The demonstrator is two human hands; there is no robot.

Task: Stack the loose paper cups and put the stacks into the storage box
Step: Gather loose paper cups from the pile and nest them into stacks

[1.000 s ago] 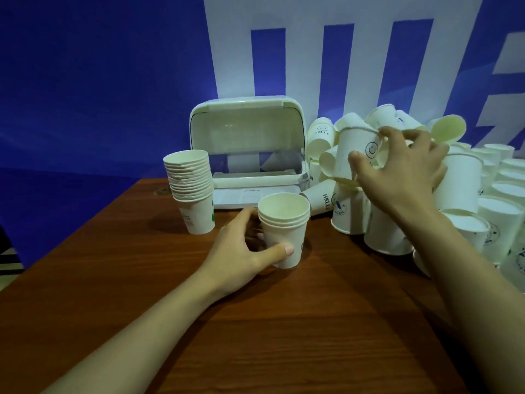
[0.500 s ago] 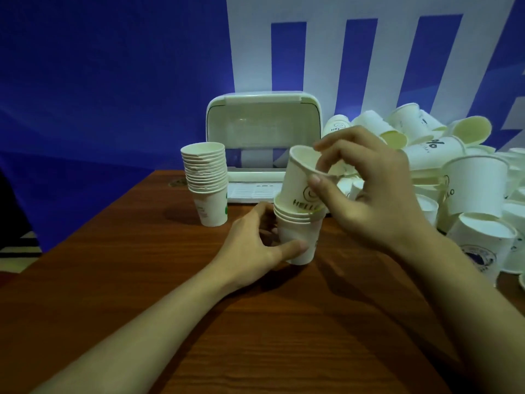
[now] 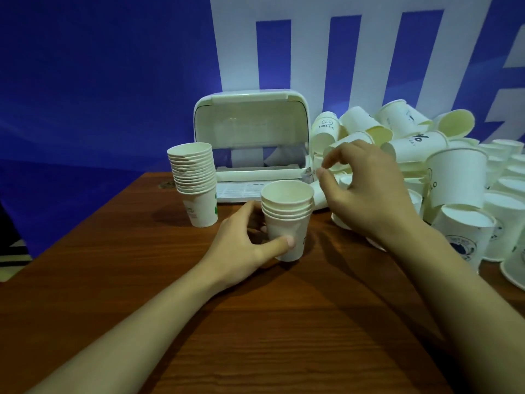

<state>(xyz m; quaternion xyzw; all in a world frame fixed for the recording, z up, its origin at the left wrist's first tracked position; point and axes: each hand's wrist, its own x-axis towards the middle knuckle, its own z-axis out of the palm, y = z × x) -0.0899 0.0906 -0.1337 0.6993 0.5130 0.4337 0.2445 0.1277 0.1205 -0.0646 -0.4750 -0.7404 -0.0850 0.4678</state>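
Observation:
A short stack of white paper cups (image 3: pixel 287 217) stands upright mid-table, and my left hand (image 3: pixel 244 245) grips its lowest cup from the left, thumb across the front. My right hand (image 3: pixel 366 191) hovers just right of the stack's rim with fingers loosely curved, holding nothing. A taller stack of cups (image 3: pixel 194 180) stands to the left. Behind both sits the white storage box (image 3: pixel 250 143) with its lid raised. A heap of loose paper cups (image 3: pixel 403 137) fills the right side, partly hidden by my right hand.
The wooden table (image 3: pixel 255 322) ends at a left edge near the tall stack. Several upright cups (image 3: pixel 502 211) crowd the table's right edge. A blue and white banner (image 3: pixel 113 66) hangs behind the table.
My right hand took a cup from the heap, set it into the short stack and let go. It now hovers empty beside the rim. My left hand kept its grip.

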